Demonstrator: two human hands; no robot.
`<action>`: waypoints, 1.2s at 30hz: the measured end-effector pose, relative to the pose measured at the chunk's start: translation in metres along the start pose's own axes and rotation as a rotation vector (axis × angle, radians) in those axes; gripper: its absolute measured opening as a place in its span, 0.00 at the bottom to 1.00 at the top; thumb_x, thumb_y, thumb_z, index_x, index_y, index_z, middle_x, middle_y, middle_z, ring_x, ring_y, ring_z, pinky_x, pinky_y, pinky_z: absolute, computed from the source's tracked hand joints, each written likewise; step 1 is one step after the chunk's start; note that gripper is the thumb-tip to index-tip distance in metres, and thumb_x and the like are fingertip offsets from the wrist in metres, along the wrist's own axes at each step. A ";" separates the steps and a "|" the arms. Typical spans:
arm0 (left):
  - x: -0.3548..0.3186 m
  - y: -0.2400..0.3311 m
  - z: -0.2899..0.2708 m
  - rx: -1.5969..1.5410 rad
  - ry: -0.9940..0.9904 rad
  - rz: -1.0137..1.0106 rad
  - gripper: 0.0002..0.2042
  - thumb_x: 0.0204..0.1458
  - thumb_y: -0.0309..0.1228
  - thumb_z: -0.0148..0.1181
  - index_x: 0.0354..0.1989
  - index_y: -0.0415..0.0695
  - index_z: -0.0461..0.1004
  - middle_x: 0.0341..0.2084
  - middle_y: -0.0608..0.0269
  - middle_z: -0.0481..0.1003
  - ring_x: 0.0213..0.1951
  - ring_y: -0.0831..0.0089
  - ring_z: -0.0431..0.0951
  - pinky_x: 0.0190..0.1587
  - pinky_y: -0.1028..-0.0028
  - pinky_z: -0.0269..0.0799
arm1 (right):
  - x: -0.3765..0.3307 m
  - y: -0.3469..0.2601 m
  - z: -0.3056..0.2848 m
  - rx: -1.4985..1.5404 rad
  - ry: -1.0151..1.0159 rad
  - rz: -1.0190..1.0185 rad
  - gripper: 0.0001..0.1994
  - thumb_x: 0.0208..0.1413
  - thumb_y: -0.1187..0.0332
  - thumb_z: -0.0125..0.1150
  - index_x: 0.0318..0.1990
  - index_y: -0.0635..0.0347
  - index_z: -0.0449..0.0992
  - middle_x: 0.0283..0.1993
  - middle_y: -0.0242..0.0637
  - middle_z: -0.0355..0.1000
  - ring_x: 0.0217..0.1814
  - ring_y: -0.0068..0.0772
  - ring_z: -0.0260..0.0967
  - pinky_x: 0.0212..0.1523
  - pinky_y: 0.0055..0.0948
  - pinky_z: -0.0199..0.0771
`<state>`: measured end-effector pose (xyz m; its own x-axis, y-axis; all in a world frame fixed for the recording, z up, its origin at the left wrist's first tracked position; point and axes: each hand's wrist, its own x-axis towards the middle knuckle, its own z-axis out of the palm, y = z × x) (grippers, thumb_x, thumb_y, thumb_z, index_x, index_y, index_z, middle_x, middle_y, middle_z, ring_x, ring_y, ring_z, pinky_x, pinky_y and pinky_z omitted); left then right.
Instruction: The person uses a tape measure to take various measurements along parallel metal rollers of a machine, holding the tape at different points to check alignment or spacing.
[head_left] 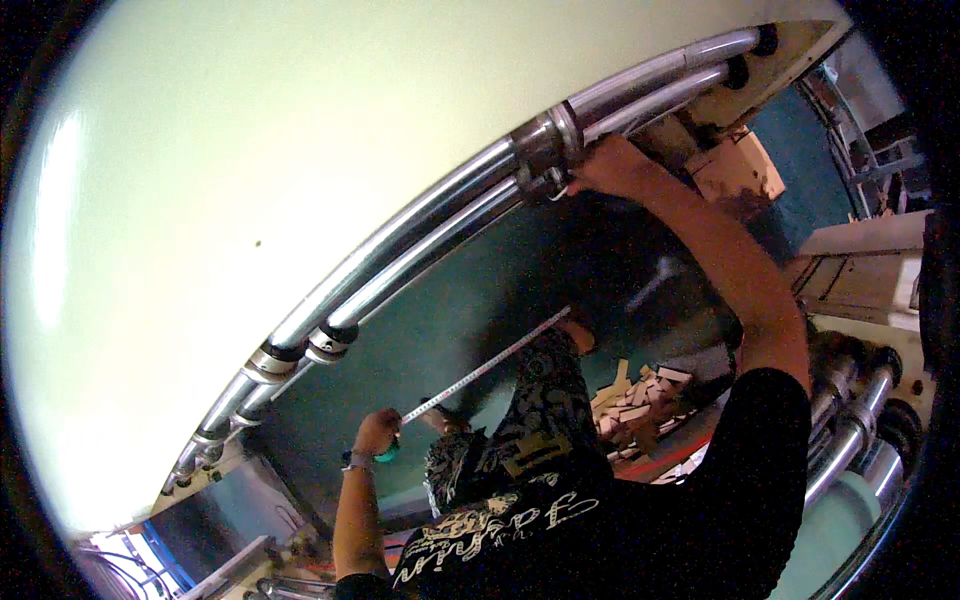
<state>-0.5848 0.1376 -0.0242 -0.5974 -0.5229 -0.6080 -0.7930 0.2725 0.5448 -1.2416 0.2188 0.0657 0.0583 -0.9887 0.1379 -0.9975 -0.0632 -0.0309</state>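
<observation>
My left hand (pixel 377 434), with a band at its wrist, is closed around a tape measure with a green case (pixel 387 454). Its pale blade (pixel 485 368) runs out straight up and to the right, over the dark floor, ending near my right foot (pixel 577 332). Higher up, my right hand (pixel 603 168) reaches to the metal clamp (pixel 545 145) that joins two shiny parallel bars (pixel 420 228). Its fingertips are at the clamp's lower edge beside a small bright bit of metal; they are dark and partly hidden, so their grip is unclear.
A large pale, smooth machine panel (pixel 230 170) fills the upper left, with the bars along its edge. Wooden offcuts (pixel 640 405) lie heaped right of my legs. A cardboard piece (pixel 745 168) lies further off. More metal cylinders (pixel 850 430) stand at the right.
</observation>
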 end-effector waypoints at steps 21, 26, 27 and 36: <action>-0.065 -0.021 -0.047 0.305 -0.162 0.047 0.04 0.40 0.28 0.52 0.22 0.42 0.69 0.23 0.54 0.71 0.27 0.54 0.73 0.29 0.63 0.68 | 0.073 -0.215 0.073 2.170 1.379 1.410 0.12 0.56 0.53 0.52 0.29 0.48 0.64 0.15 0.22 0.52 0.13 0.16 0.50 0.11 0.19 0.49; -0.067 -0.055 -0.056 -0.336 -0.156 -0.200 0.09 0.47 0.23 0.45 0.33 0.38 0.73 0.25 0.56 0.75 0.25 0.66 0.73 0.28 0.69 0.66 | 0.076 -0.210 0.069 2.209 1.311 1.527 0.11 0.55 0.56 0.53 0.28 0.48 0.63 0.14 0.23 0.50 0.12 0.20 0.46 0.11 0.22 0.46; -0.063 -0.057 -0.056 -0.192 -0.123 -0.109 0.08 0.48 0.23 0.45 0.32 0.38 0.73 0.24 0.57 0.74 0.25 0.67 0.73 0.28 0.70 0.66 | 0.074 -0.209 0.073 2.192 1.298 1.434 0.11 0.56 0.56 0.53 0.27 0.48 0.63 0.14 0.23 0.50 0.12 0.20 0.46 0.11 0.22 0.46; -0.020 -0.042 -0.060 -0.190 -0.024 0.103 0.08 0.51 0.29 0.47 0.24 0.42 0.69 0.18 0.54 0.70 0.22 0.58 0.71 0.26 0.64 0.65 | 0.032 -0.218 0.122 1.737 1.170 1.380 0.13 0.58 0.58 0.49 0.24 0.49 0.62 0.17 0.21 0.55 0.15 0.15 0.49 0.14 0.19 0.49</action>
<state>-0.5328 0.0883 -0.0003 -0.6787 -0.4798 -0.5560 -0.6922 0.1651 0.7025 -1.0173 0.1842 -0.0441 -0.8872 -0.1732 -0.4277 0.4613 -0.3473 -0.8164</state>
